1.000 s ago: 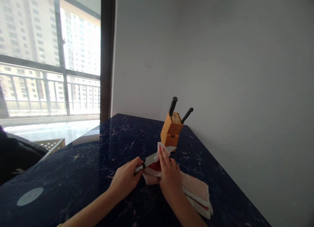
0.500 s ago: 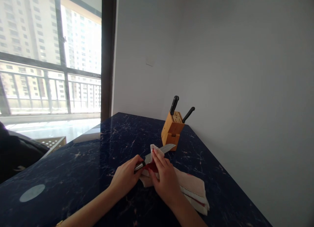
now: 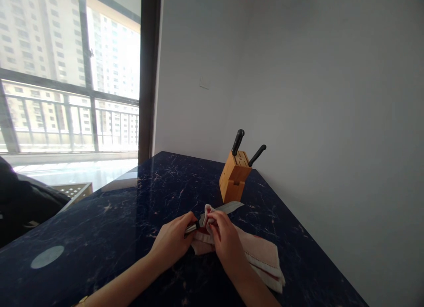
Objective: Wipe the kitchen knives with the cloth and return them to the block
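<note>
My left hand (image 3: 172,240) grips the handle of a kitchen knife (image 3: 228,207), whose steel blade points right and away toward a wooden knife block (image 3: 233,179). My right hand (image 3: 223,240) pinches a fold of a pink and white cloth (image 3: 260,256) around the blade close to the handle. The remainder of the cloth lies flat on the dark marbled table (image 3: 132,218) beneath and to the right of my right hand.
The knife block stands near the grey wall (image 3: 314,99) with two black-handled knives in it. A pale round mark (image 3: 47,256) shows on the table at the left. A dark shape (image 3: 20,201) and a window with a railing lie beyond the left edge.
My right hand has slid the cloth back along the blade from near its middle toward the handle, baring more of the blade. My left hand has kept its grip.
</note>
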Demonstrator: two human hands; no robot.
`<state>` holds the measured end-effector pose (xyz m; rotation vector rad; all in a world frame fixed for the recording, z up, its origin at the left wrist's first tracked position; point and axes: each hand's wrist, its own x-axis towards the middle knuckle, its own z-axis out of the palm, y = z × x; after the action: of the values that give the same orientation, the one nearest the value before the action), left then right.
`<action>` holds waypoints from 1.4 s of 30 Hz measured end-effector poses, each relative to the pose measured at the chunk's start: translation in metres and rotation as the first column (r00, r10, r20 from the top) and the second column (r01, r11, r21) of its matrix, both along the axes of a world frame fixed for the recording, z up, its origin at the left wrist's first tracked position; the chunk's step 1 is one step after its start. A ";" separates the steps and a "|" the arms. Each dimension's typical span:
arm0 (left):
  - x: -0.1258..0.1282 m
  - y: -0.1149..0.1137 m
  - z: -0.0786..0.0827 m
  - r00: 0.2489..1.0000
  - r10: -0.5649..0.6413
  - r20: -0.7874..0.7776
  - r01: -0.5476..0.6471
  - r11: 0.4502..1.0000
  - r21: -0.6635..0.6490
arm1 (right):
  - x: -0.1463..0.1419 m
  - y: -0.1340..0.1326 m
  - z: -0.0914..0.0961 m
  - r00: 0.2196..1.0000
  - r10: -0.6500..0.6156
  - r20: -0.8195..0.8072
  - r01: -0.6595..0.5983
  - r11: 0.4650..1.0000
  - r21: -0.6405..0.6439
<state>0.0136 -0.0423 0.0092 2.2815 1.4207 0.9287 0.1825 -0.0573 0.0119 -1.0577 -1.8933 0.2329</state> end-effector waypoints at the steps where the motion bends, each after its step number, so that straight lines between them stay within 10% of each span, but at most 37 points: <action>1: 0.000 0.000 0.001 1.000 0.001 -0.001 -0.001 1.000 -0.002 | 0.000 0.001 0.000 1.000 -0.009 -0.005 0.009 1.000 -0.004; 9: 0.001 -0.003 0.005 0.999 0.031 -0.010 -0.031 0.999 -0.026 | 0.016 0.012 -0.002 0.984 -0.159 -0.085 0.163 0.986 0.042; 17: 0.000 0.000 0.003 1.000 0.019 -0.007 -0.019 1.000 -0.015 | -0.006 -0.005 0.002 0.996 0.060 0.063 -0.061 0.998 0.010; 26: 0.000 -0.001 0.006 1.000 0.028 0.002 -0.028 0.999 -0.019 | 0.014 0.009 0.002 0.979 -0.193 -0.065 0.194 0.981 0.012; 35: 0.001 0.000 0.003 0.999 0.012 -0.039 -0.014 0.998 -0.054 | -0.005 -0.005 0.002 0.996 0.035 0.080 -0.036 0.999 0.012; 42: 0.002 0.000 0.004 0.999 0.033 -0.024 -0.034 0.997 -0.072 | 0.006 0.005 -0.006 0.989 -0.149 0.019 0.148 0.988 0.042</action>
<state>0.0156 -0.0426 0.0133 2.2288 1.4817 0.8492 0.1888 -0.0521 0.0059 -1.1720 -1.8212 0.0978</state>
